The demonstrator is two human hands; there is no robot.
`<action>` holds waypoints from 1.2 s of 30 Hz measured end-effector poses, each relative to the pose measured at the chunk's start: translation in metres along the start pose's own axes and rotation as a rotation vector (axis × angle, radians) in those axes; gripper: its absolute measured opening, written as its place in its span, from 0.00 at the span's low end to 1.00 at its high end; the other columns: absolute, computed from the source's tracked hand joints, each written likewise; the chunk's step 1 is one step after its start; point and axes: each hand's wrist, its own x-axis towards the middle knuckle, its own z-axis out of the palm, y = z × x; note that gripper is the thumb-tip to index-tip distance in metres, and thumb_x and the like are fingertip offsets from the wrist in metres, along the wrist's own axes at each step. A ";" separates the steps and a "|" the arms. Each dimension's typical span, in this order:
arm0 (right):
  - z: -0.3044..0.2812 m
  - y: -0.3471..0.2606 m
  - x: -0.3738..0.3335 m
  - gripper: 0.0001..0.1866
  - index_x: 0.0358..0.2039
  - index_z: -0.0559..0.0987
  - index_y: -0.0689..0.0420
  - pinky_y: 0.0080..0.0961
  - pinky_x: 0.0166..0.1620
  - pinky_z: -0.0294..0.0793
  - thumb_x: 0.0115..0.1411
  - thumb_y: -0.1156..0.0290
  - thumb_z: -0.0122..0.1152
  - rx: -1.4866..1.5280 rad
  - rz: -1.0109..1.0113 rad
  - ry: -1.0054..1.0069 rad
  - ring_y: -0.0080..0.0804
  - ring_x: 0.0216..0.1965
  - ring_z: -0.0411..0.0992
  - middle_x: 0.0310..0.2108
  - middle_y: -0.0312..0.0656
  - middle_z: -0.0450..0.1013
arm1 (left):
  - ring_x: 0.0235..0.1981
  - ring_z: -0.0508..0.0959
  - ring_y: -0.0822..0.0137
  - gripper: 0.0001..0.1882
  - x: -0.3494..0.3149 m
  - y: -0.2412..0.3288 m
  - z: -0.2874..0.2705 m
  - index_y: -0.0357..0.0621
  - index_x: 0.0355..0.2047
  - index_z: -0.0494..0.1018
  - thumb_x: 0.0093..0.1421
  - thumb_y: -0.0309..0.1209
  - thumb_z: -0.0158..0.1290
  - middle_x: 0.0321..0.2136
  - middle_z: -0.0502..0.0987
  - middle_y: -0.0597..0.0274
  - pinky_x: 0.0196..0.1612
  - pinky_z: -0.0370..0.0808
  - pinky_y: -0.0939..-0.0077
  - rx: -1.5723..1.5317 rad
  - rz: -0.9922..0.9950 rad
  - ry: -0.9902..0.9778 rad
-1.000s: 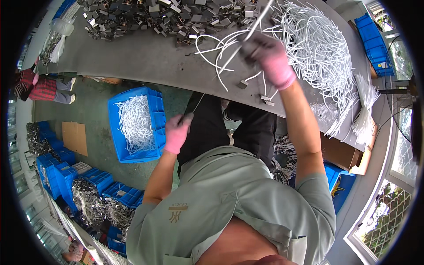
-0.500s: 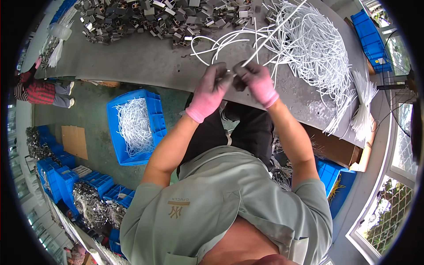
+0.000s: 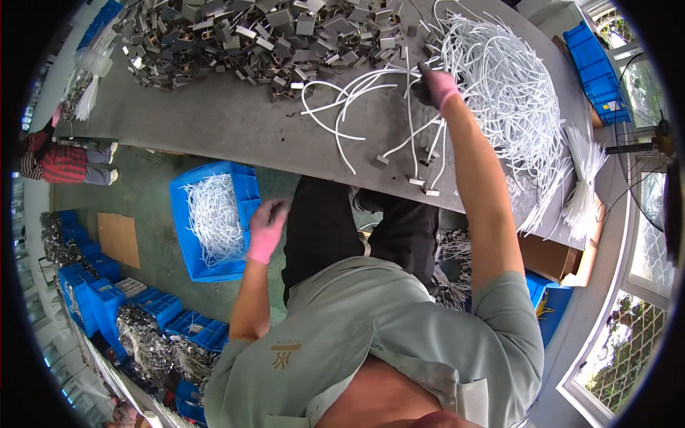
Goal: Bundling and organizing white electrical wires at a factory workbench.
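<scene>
My right hand (image 3: 437,87), in a pink glove with dark fingers, reaches to the left edge of a big tangle of white cables (image 3: 499,93) on the table. Its fingers point away from me and are partly hidden, so their grip does not show. My left hand (image 3: 267,227), gloved alike, is off the table beside the right side of a blue crate (image 3: 251,187). Its fingers are loosely bent and apart, with nothing seen in them. White cables (image 3: 217,214) fill the crate. Several cables with small metal end pieces (image 3: 417,180) lie near the table's front edge.
Dark metal parts (image 3: 242,36) heap across the far side of the grey table (image 3: 214,114). A tied white cable bundle (image 3: 586,178) hangs at the right edge. A fan (image 3: 660,139) stands at right, more blue crates (image 3: 100,296) at lower left. Another person (image 3: 68,160) stands far left.
My hands have parted from above the table's front edge. The left went down and left to the crate; the right went away and right to the cable tangle. The raised cable is no longer between them.
</scene>
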 end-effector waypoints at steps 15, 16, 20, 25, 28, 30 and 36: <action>-0.043 -0.063 -0.030 0.12 0.36 0.76 0.61 0.18 0.22 0.70 0.61 0.64 0.59 0.095 -0.580 0.001 0.26 0.21 0.75 0.26 0.41 0.77 | 0.32 0.77 0.68 0.13 0.073 0.062 0.007 0.33 0.35 0.75 0.58 0.33 0.51 0.29 0.78 0.54 0.37 0.72 0.74 0.049 0.189 -0.062; -0.046 -0.073 -0.048 0.12 0.36 0.76 0.61 0.18 0.22 0.69 0.61 0.64 0.58 0.067 -0.630 0.022 0.25 0.20 0.74 0.25 0.41 0.77 | 0.32 0.77 0.67 0.12 0.088 0.075 0.014 0.34 0.36 0.75 0.58 0.32 0.52 0.29 0.78 0.54 0.37 0.72 0.73 0.032 0.244 -0.058; -0.055 -0.085 -0.102 0.12 0.38 0.76 0.62 0.17 0.22 0.68 0.63 0.65 0.55 0.131 -0.788 0.050 0.23 0.18 0.72 0.24 0.41 0.77 | 0.32 0.77 0.68 0.14 0.160 0.115 0.058 0.35 0.39 0.74 0.59 0.34 0.52 0.31 0.79 0.56 0.36 0.73 0.73 -0.202 0.331 -0.138; -0.066 -0.046 -0.155 0.14 0.46 0.73 0.67 0.22 0.33 0.77 0.62 0.73 0.55 0.239 -0.838 -0.076 0.30 0.29 0.76 0.35 0.46 0.76 | 0.32 0.79 0.63 0.16 0.239 0.171 0.135 0.38 0.44 0.71 0.60 0.35 0.54 0.36 0.77 0.58 0.34 0.75 0.72 -0.772 0.006 -0.244; -0.069 0.000 -0.158 0.13 0.44 0.76 0.66 0.21 0.36 0.76 0.62 0.70 0.56 0.218 -0.686 -0.129 0.29 0.32 0.76 0.35 0.45 0.77 | 0.32 0.79 0.62 0.20 0.295 0.180 0.174 0.36 0.43 0.72 0.57 0.39 0.57 0.37 0.77 0.54 0.33 0.75 0.71 -0.803 -0.081 -0.144; -0.067 0.023 -0.165 0.12 0.37 0.78 0.67 0.22 0.41 0.75 0.61 0.69 0.58 0.266 -0.651 -0.178 0.28 0.33 0.76 0.32 0.45 0.78 | 0.39 0.78 0.58 0.25 0.313 0.198 0.191 0.33 0.44 0.72 0.54 0.42 0.60 0.42 0.76 0.49 0.41 0.75 0.67 -0.712 -0.102 0.049; -0.072 0.056 -0.162 0.14 0.37 0.80 0.63 0.19 0.31 0.68 0.60 0.64 0.57 0.129 -0.612 -0.125 0.21 0.26 0.70 0.24 0.38 0.75 | 0.43 0.77 0.53 0.27 0.324 0.196 0.199 0.30 0.43 0.74 0.50 0.41 0.62 0.44 0.76 0.44 0.50 0.71 0.68 -0.326 -0.083 0.294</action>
